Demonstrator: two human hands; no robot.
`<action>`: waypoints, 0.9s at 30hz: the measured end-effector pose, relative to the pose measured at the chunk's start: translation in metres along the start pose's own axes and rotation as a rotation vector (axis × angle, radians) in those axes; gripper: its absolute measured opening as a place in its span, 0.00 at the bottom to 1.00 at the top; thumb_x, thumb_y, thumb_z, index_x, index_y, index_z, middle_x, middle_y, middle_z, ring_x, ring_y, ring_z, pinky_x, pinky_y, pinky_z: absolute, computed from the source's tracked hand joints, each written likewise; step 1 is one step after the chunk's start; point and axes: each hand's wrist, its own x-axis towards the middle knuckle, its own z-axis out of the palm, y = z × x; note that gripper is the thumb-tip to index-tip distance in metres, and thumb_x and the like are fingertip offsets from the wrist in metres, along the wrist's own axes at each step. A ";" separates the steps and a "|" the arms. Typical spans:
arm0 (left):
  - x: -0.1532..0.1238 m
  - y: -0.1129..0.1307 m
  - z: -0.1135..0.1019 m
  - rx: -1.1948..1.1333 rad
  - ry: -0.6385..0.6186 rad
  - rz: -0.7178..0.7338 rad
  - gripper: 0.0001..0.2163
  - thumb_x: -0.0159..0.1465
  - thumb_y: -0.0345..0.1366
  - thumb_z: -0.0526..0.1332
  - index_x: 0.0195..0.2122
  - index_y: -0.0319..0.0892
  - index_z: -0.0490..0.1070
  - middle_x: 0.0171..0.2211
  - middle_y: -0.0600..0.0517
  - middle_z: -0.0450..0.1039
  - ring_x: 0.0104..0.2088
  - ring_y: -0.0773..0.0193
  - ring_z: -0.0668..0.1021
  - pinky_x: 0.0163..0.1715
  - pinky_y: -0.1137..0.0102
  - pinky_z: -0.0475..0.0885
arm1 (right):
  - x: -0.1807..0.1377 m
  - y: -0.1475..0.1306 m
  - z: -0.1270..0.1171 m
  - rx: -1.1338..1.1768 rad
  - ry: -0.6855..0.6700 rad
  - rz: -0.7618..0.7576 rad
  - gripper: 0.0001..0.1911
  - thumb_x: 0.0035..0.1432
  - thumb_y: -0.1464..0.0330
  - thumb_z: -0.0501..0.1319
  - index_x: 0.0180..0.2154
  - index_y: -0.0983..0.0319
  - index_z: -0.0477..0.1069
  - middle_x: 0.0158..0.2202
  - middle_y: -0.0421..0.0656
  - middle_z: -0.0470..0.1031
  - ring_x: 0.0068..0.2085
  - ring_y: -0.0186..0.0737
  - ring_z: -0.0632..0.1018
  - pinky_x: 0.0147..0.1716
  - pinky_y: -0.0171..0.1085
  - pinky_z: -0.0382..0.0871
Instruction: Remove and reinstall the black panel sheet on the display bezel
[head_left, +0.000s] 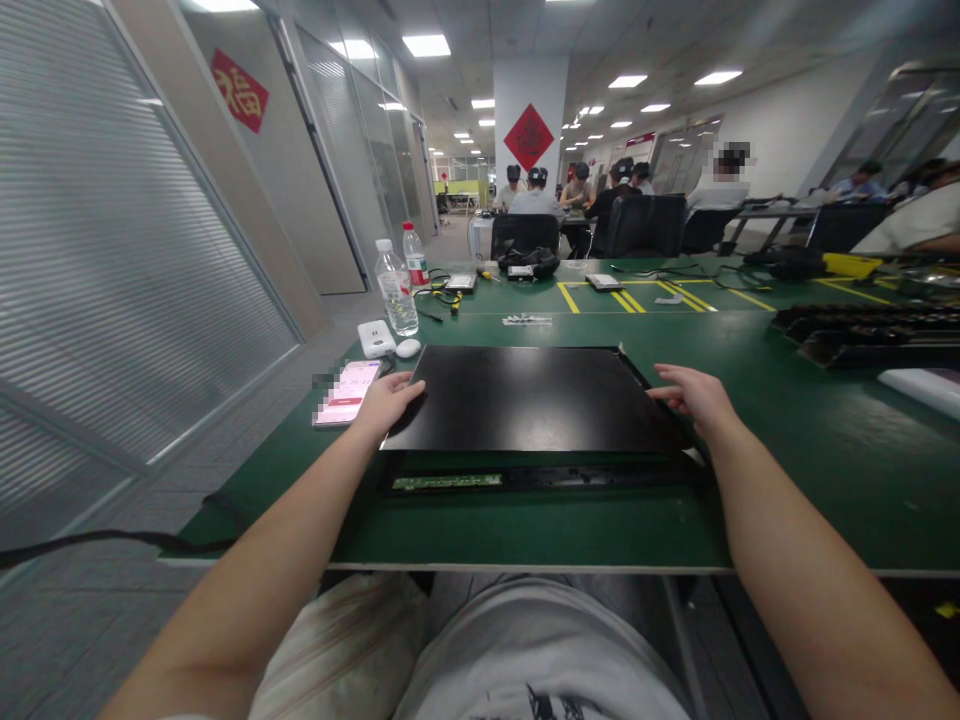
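A flat black panel with a glossy sheen, like a display screen (525,400), lies above a dark frame (585,476) on the green table, and its near edge stops short of the frame's lower strip. Along that strip runs a narrow green circuit board (447,482). My left hand (388,404) grips the panel's left edge, thumb on top and the other fingers partly hidden. At the right edge, my right hand (694,396) has its fingers stretched out and apart, fingertips at the panel's border; whether they press on it I cannot tell.
To the left are a phone (348,392), a white case (376,339) and two bottles (396,288). Small drives (604,282) and cables lie along the far side. Stacked black frames (870,335) stand at right. People (537,195) sit at tables beyond.
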 end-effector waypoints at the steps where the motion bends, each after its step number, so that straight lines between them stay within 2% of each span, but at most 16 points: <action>1: 0.000 0.000 0.000 -0.014 -0.004 -0.005 0.10 0.49 0.30 0.75 0.32 0.43 0.79 0.30 0.47 0.85 0.43 0.45 0.86 0.47 0.58 0.79 | 0.000 0.000 0.000 -0.003 -0.004 0.002 0.18 0.53 0.66 0.64 0.46 0.61 0.81 0.28 0.49 0.82 0.26 0.42 0.77 0.22 0.36 0.63; 8: -0.002 0.001 0.001 -0.086 -0.040 -0.048 0.13 0.48 0.24 0.72 0.35 0.43 0.78 0.29 0.49 0.83 0.41 0.47 0.86 0.50 0.56 0.79 | 0.003 0.003 0.000 -0.005 0.004 -0.008 0.16 0.53 0.66 0.64 0.44 0.61 0.81 0.28 0.48 0.82 0.27 0.42 0.78 0.21 0.35 0.62; 14: -0.001 -0.001 0.000 -0.078 -0.083 -0.034 0.19 0.44 0.24 0.74 0.38 0.43 0.79 0.36 0.45 0.86 0.47 0.44 0.85 0.53 0.54 0.78 | 0.011 0.011 -0.004 -0.052 0.001 -0.044 0.20 0.55 0.60 0.65 0.47 0.63 0.82 0.31 0.52 0.84 0.31 0.47 0.81 0.21 0.37 0.66; 20: -0.001 -0.002 0.000 -0.063 -0.058 -0.039 0.19 0.44 0.23 0.74 0.38 0.43 0.81 0.40 0.43 0.86 0.54 0.42 0.83 0.56 0.55 0.76 | 0.012 0.016 -0.005 -0.108 0.029 -0.101 0.17 0.56 0.61 0.66 0.45 0.61 0.81 0.28 0.49 0.82 0.35 0.49 0.83 0.28 0.38 0.71; 27: 0.000 -0.002 -0.001 -0.071 -0.073 -0.040 0.20 0.43 0.24 0.75 0.38 0.44 0.82 0.41 0.42 0.86 0.54 0.38 0.83 0.54 0.53 0.77 | 0.008 0.010 -0.005 -0.297 0.044 -0.132 0.15 0.57 0.60 0.66 0.43 0.59 0.83 0.29 0.46 0.83 0.41 0.51 0.82 0.38 0.41 0.74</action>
